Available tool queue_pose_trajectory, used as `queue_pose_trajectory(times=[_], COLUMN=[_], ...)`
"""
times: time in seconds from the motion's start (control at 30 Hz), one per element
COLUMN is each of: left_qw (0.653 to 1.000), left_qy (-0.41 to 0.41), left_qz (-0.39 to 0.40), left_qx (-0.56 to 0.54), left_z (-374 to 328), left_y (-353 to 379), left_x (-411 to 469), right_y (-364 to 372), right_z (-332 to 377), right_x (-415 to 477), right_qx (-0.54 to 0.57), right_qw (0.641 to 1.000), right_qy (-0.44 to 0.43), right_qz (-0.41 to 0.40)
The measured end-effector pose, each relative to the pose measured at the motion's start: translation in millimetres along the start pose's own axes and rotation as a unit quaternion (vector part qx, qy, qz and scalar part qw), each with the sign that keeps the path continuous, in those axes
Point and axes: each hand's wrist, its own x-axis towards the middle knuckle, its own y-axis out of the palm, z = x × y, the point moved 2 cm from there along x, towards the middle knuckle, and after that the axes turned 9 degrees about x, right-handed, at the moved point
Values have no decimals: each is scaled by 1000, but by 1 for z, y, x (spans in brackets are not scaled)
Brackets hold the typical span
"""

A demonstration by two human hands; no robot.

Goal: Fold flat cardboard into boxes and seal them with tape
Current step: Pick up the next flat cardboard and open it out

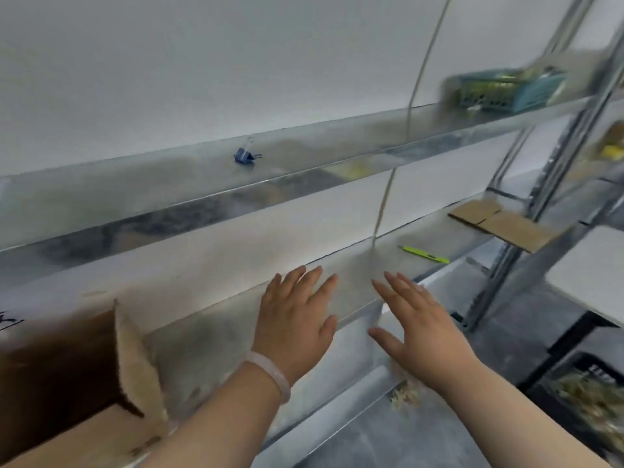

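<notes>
**A:** Both hands out at the shelf (337, 298). The left hand (293, 325) and right hand (418, 329) are spread, fingers (293, 288) straight, gripping nothing.

**B:** And the cardboard (503, 228)?

**A:** Flat, far to the right of the right fingers and beyond them, overhanging the shelf end. A green knife (425, 255) lies between it and the fingertips. An open box (67, 383) stands left of the left wrist, one flap up.

**B:** So the fetch comes first, I'd say.

**A:** Likely. It's best to slide the sheet off the edge, take it with both hands by opposite sides, keep it clear of the knife and the cord (418, 79) hanging ahead of the right fingers, then square it up on its creases.

**B:** Any tape?

**A:** None that I can see. The picture is smeared: the basket (506, 89) on the shelf above is a blur, its contents unreadable, and so is the crate (591, 393) below the right arm. The box runs off the frame, its inside dark.
</notes>
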Motion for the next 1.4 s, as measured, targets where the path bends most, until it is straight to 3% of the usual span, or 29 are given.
queue_pose_trajectory(times=[0.27,0.53,0.7,1.1,1.2,1.3,1.37,1.4], left_qw=[990,976,978,971,961,958,956,950], left_qy=[60,130,138,122,61,8,-24,-48], left_qz=[-60,-63,-7,134,175,173,191,207], left_qx=[-116,-165,-159,-153,-204,-229,-224,-227], left_z=[-178,-280,-311,-352,-364,-375,-383,-386], left_y=[44,105,161,300,325,347,364,376], left_x=[137,240,315,468,495,524,537,541], right_y=[-99,-146,-150,-140,-135,-129,-117,-109], right_z=[-169,-304,-382,-544,-585,-633,-674,-696], right_x=[-20,-1,40,138,157,187,204,210], right_qx=[-42,-64,-85,8,60,204,314,379], right_qw=[993,982,974,948,925,875,819,772], right_qy=[98,174,209,317,371,438,479,510], right_qz=[-50,-48,-28,26,50,31,19,4])
